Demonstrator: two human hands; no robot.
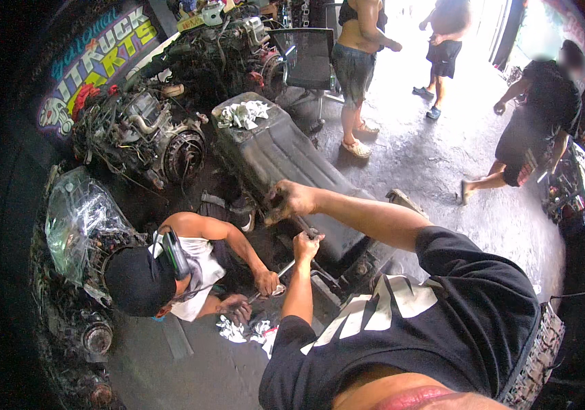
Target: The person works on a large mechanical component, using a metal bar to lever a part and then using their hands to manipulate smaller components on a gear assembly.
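My left hand (306,247) is closed around the upper end of a slim metal bar (287,268), beside a dark metal piece (313,234). Just above it, my right hand (292,201) is curled with its fingers bent downward; whatever it may hold is hidden. Across from me a crouching co-worker in a black cap and white top grips the lower part of the same bar with one hand (266,282). That person's other, blackened hand (235,309) is near the bar's low end. Both my hands are beside a long dark metal tank-like part (299,164).
White crumpled rags lie on the tank-like part (243,115) and on the floor (232,329). Greasy engines (145,133) stand at the left, one under clear plastic (84,219). An office chair (301,61) is behind. Several people stand or walk at the back right.
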